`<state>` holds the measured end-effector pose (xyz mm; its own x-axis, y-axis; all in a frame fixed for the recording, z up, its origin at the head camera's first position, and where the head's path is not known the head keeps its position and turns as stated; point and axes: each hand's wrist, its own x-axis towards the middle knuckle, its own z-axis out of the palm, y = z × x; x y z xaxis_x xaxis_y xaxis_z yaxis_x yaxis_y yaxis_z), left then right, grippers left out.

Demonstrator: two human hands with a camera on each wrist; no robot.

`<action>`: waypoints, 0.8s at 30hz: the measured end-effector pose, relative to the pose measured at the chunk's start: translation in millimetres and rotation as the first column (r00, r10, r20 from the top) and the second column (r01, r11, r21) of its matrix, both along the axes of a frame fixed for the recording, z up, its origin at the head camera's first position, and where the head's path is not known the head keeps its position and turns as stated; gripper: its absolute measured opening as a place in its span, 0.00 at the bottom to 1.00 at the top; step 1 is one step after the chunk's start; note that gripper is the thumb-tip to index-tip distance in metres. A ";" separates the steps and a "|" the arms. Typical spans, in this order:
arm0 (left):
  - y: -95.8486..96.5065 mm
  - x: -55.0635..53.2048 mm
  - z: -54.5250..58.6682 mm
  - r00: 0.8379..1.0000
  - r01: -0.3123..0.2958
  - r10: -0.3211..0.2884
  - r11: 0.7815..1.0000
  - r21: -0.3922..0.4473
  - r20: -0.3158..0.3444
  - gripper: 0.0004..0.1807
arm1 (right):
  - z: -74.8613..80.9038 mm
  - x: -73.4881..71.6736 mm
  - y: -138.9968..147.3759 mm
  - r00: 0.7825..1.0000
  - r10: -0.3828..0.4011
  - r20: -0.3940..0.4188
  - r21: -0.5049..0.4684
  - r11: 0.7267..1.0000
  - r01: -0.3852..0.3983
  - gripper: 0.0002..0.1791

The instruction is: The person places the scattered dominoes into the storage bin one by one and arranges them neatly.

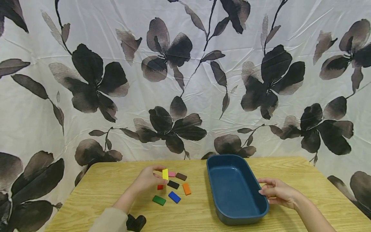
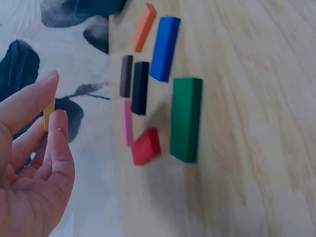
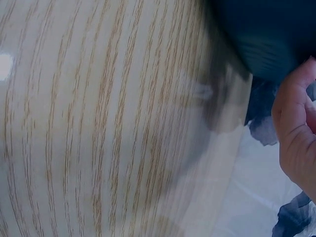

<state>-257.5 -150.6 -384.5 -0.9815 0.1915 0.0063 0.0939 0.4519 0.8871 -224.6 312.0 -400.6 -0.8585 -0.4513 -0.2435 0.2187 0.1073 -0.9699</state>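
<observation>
My left hand (image 1: 149, 178) pinches a yellow block (image 1: 165, 174) between thumb and fingers, above the other blocks. In the left wrist view the yellow block (image 2: 49, 114) shows only as a thin edge between the fingertips. Below it on the table lie a red block (image 1: 160, 187), partly hidden by the hand, a pink block (image 1: 171, 174) and a black block (image 1: 173, 184). A dark blue bin (image 1: 232, 190) stands to the right, with nothing inside. My right hand (image 1: 279, 193) grips its right rim, thumb on top and fingers along the outer side.
Around the group lie a brown block (image 1: 181, 176), an orange block (image 1: 186, 189), a blue block (image 1: 174, 197) and a green block (image 1: 159, 200). Beside the left sleeve is a black object (image 1: 136, 223). A floral curtain (image 1: 185, 80) hangs behind the wooden table (image 1: 191, 219).
</observation>
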 end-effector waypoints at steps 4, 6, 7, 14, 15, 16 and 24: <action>9.5 -1.9 6.1 1.000 -0.012 0.012 1.000 0.022 -0.004 0.31 | 0.3 0.2 0.6 1.000 0.006 0.004 -0.012 1.000 -0.005 0.35; 14.4 -2.9 8.6 1.000 -0.014 0.015 1.000 0.026 -0.006 0.30 | 0.1 0.0 1.4 1.000 0.008 0.006 -0.019 1.000 -0.008 0.35; 17.0 -3.2 10.0 1.000 -0.012 0.012 1.000 0.027 -0.010 0.30 | -0.1 -0.1 1.9 1.000 0.011 0.007 -0.022 1.000 -0.011 0.35; 33.2 -6.9 17.5 0.999 0.040 -0.038 0.999 0.035 -0.036 0.30 | -0.2 0.2 2.3 1.000 0.014 0.009 -0.036 0.999 -0.014 0.35; 35.2 -7.7 18.4 0.998 0.048 -0.046 0.998 0.031 -0.042 0.30 | -0.2 0.2 2.0 1.000 0.015 0.008 -0.037 0.999 -0.015 0.35; 37.5 -8.4 19.3 0.998 0.055 -0.054 0.998 0.036 -0.038 0.30 | -0.3 0.2 1.9 1.000 0.015 0.008 -0.038 0.999 -0.015 0.35; 57.7 -10.2 26.9 0.992 0.124 -0.121 0.986 0.113 -0.031 0.29 | -1.7 0.6 1.2 1.000 0.016 -0.005 -0.037 0.999 -0.016 0.34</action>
